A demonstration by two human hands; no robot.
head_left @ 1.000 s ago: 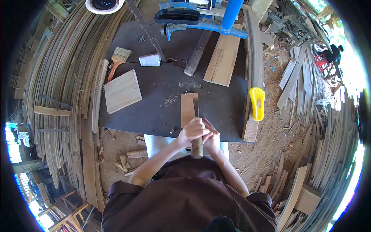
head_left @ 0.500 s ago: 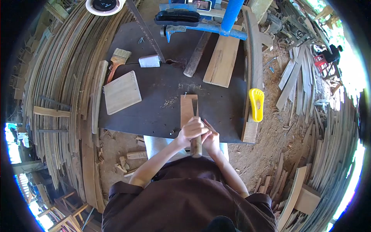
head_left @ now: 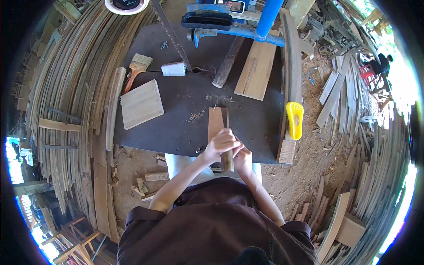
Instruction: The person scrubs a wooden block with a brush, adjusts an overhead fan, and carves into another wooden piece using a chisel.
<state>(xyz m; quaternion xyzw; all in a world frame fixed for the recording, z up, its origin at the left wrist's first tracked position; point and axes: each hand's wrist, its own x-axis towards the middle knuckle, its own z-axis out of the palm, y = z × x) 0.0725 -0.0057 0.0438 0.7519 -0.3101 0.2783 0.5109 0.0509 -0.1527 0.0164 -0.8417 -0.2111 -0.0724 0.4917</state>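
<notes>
My left hand is closed around a chisel, its round wooden handle sticking out toward my body. The thin blade points away from me along the right edge of a small reddish-brown wood board. Close against the handle's right side, my right hand has its fingers bent and closed; what they grip is hidden. A small nail or screw stands at the board's far end. The board's near end is hidden under my hands.
On the dark table are a square wood piece, a paintbrush, a white block, a wooden stick and a plank. A yellow foot-shaped object lies at the right edge. A blue metal frame stands behind.
The chisel has turned, so its blade now shows as a thin line rather than a wider dark face. Its handle end has shifted slightly away from my body; both hands stay close together.
</notes>
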